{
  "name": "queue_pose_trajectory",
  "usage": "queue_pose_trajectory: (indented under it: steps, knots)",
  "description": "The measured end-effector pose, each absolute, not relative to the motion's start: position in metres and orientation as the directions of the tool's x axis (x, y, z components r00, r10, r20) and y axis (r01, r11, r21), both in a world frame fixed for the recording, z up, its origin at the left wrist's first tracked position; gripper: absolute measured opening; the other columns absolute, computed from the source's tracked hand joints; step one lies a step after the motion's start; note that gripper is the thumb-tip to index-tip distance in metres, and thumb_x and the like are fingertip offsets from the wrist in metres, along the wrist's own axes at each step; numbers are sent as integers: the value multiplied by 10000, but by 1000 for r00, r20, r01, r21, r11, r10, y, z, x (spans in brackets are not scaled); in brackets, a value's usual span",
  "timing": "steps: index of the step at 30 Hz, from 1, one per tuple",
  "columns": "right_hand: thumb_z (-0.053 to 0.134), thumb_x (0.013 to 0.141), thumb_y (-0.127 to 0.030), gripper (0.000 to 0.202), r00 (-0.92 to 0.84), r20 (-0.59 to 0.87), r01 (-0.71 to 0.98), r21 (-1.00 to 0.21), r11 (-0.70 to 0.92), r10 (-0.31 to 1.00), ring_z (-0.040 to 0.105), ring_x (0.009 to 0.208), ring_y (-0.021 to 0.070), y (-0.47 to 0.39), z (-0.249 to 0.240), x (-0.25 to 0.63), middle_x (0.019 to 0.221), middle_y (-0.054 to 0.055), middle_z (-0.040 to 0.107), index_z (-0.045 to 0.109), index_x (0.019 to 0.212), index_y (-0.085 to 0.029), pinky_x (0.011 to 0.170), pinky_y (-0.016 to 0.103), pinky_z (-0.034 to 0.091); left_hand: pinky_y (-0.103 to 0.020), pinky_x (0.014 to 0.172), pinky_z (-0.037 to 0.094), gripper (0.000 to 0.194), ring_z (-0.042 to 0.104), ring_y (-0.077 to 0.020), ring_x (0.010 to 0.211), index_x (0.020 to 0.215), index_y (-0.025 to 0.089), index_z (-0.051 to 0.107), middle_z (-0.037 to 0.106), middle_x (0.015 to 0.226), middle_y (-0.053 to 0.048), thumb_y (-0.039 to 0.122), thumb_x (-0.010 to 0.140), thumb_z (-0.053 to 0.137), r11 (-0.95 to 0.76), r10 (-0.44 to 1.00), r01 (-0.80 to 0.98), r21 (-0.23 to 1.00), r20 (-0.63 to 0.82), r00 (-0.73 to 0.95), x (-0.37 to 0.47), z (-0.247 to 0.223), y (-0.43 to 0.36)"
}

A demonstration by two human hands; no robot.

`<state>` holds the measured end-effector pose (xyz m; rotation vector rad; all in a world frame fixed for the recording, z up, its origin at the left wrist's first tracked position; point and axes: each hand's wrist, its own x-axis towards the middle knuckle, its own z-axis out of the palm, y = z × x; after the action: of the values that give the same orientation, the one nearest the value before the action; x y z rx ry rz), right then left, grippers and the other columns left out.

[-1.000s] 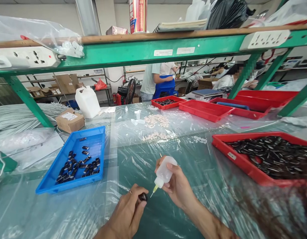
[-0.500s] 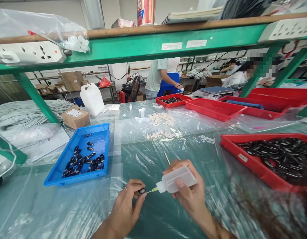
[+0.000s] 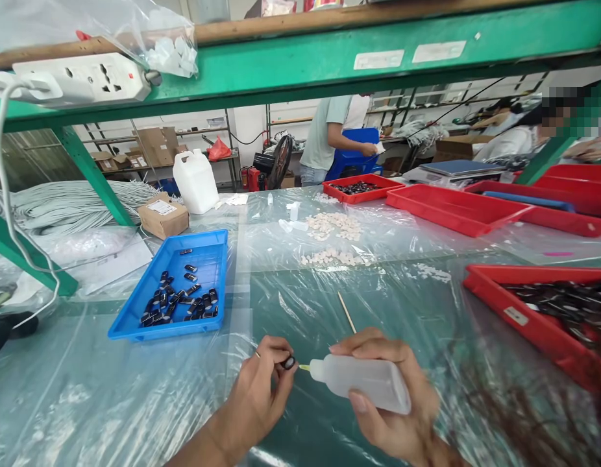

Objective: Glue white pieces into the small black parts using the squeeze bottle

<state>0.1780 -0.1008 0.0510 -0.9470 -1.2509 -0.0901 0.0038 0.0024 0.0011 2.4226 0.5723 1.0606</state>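
My left hand [image 3: 259, 397] pinches a small black ring-shaped part [image 3: 289, 362] between thumb and fingertips. My right hand [image 3: 396, 408] grips a translucent white squeeze bottle [image 3: 361, 383], lying almost level, with its yellow needle tip [image 3: 304, 368] touching the black part. A thin wooden stick [image 3: 346, 312] also rises from my right hand. Both hands hover low over the plastic-covered green table [image 3: 300, 305]. To the left lies a blue tray [image 3: 181, 285] with several black parts. A red tray [image 3: 534, 321] full of black parts sits at the right.
White small pieces [image 3: 332, 226] are scattered mid-table. More red trays [image 3: 451, 211] stand at the back right. A white jug [image 3: 196, 181] and a cardboard box [image 3: 163, 217] sit back left beside grey cable bundles [image 3: 71, 204]. A green shelf beam [image 3: 300, 65] crosses overhead. People stand and sit behind.
The bottle has tipped from nozzle-down to nearly level, and its tip has reached the black part. My view has dropped and shifted, so the trays appear further right.
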Motion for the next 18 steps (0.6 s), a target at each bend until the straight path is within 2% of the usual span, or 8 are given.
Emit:
queue_pose_trajectory:
  steps: [10,15,18]
  knots:
    - [680,756,-178,304,272,868,642,-486,593,417,716,624,205,-104,55,181,783,19,809,651,1043,-275,477,259,617,-211,543,495,39,605,-96,570,964,291,484,622,970,34,271,988,507,-843,506,236,483,564,653,0,5,-2]
    - [561,733,-157,306,345,815,639,-567,519,466,719,649,140,-107,51,178,807,-59,784,603,1004,-292,573,238,589,-206,526,489,18,604,-79,538,972,276,496,629,989,37,276,989,491,-872,477,277,404,571,668,-1,3,-3]
    - [552,724,-171,279,358,822,649,-560,515,443,718,635,127,-107,52,176,786,-75,771,598,974,-286,597,261,585,-203,515,485,30,619,-77,541,974,268,507,634,984,38,260,987,481,-888,451,277,368,576,682,-2,3,-3]
